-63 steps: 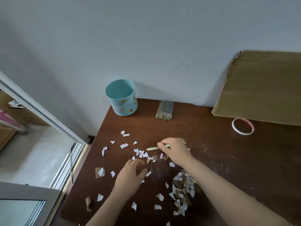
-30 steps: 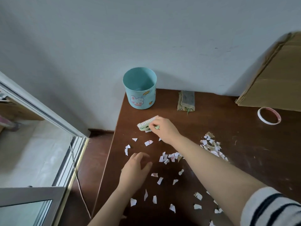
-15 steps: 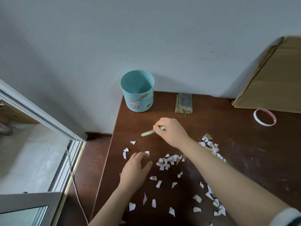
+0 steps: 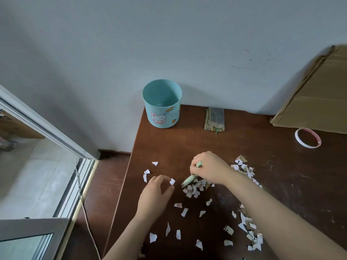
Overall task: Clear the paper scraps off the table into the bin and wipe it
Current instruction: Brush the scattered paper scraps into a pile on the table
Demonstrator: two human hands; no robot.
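Note:
White paper scraps [image 4: 193, 191] lie scattered over the dark brown table [image 4: 187, 145], with a denser heap [image 4: 246, 170] to the right of my right wrist. My right hand [image 4: 208, 168] is shut on a small pale green brush [image 4: 189, 180], its bristle end down against a cluster of scraps. My left hand [image 4: 155, 196] rests flat on the table near the left edge, fingers slightly apart, holding nothing, one scrap [image 4: 172, 181] at its fingertips. The teal bin [image 4: 161, 104] with a rabbit picture stands upright at the table's far left corner.
A folded cloth [image 4: 214, 119] lies by the wall right of the bin. A roll of tape [image 4: 308, 140] and a flat cardboard box [image 4: 317, 98] sit at the far right. The table's left edge drops to the floor beside a sliding door [image 4: 47, 128] and a cable [image 4: 84, 203].
My right hand has drawn the brush back toward me from near the bin, pushing scraps into a cluster. My left hand has stayed in place.

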